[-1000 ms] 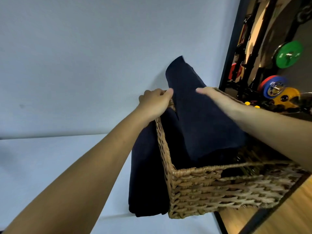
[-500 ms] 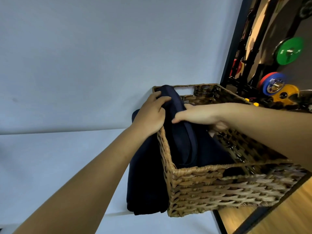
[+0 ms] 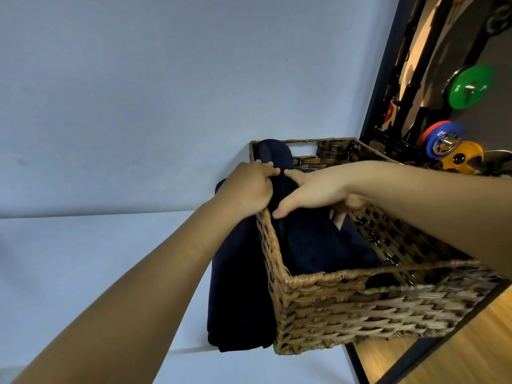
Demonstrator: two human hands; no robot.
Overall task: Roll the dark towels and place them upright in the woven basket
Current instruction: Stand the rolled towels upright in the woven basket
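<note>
- At the right edge of the table, hard against the back wall, sits the woven basket. Both of the person's hands meet over its left rim.
- A second ago the rolled towel stood tall, well clear of the rim. Now it has sunk into the basket, and only a rounded dark top shows above the far left corner.
- That drop suggests the towel is nearly seated — what remains looks like tucking and straightening, so that it stands rather than slumps.
- More dark cloth, the folded towels, lies on the table just beside the basket's left wall. By my reading these are not yet rolled.
- Since then the hands have closed in from either side of the towel until their fingertips almost touch.
- Reaching in from the left, the left hand has its fingers curled over the rim, pinching the dark cloth there.
- From the right, the right hand comes in palm down over the basket — forefinger out along the roll, thumb down its near side, the other fingers dipping behind it. It seems to be grasping the roll from above.
- Beyond the table's right edge hang coloured weight plates.
</note>
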